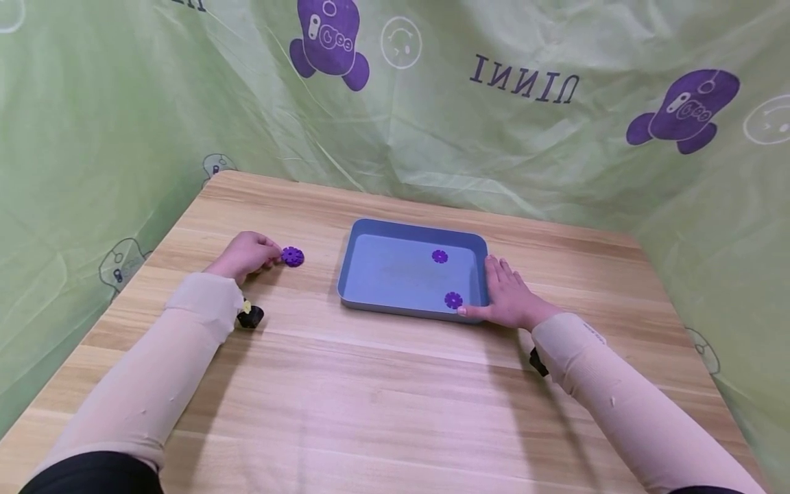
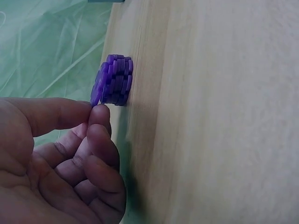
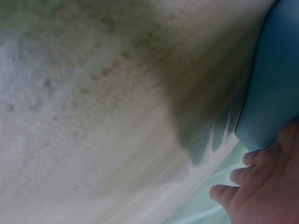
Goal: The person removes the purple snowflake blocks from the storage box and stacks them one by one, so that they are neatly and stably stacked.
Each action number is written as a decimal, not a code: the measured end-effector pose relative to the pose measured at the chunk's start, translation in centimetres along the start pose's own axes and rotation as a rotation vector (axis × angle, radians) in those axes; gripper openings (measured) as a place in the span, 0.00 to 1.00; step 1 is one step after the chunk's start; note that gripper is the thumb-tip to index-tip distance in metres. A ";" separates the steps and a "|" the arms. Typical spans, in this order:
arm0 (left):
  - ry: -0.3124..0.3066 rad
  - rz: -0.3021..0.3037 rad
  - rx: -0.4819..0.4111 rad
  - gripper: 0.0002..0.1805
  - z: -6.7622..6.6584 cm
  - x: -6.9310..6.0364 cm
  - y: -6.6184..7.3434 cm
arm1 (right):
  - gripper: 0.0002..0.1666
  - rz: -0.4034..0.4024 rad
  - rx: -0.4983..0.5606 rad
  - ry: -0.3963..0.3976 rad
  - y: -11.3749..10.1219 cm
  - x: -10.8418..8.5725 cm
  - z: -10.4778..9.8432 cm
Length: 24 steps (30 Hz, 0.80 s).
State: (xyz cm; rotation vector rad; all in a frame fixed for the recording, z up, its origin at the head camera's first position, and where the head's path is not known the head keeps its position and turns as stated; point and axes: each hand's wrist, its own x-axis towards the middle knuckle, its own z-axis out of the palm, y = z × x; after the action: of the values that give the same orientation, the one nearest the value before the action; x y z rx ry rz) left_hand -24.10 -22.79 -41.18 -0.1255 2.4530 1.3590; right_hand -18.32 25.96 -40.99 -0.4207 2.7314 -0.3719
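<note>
At the left of the table, my left hand (image 1: 247, 254) pinches the edge of a purple snowflake disc (image 2: 97, 86) between thumb and fingertips. That disc tilts against the top of a short stack of similar purple discs (image 2: 121, 84) standing on the wood. A shallow blue tray (image 1: 382, 274) lies right of the stack, with one purple disc (image 1: 439, 256) toward its back and another purple disc (image 1: 453, 300) near its front right corner. My right hand (image 1: 509, 298) rests against the tray's right end, fingers extended and thumb over the front corner.
The wooden table (image 1: 395, 398) reaches back to a green printed curtain (image 1: 432, 151), which also hangs along both sides. Bare wood separates the disc stack from the tray. A black wrist device (image 1: 249, 317) sits under the left wrist.
</note>
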 end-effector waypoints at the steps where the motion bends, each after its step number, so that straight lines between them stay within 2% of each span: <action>1: -0.001 0.000 -0.003 0.13 0.1 0.0 0.0 | 0.76 0.003 0.000 -0.003 0.0 0.0 0.0; 24: -0.029 0.001 0.044 0.12 0.5 -0.2 0.3 | 0.76 0.005 0.019 -0.006 0.2 0.0 -0.1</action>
State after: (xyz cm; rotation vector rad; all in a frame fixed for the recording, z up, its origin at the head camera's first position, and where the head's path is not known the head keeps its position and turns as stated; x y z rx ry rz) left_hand -23.89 -22.25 -41.14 -0.0936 2.4576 1.2974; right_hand -18.42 26.13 -40.99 -0.4093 2.7201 -0.3945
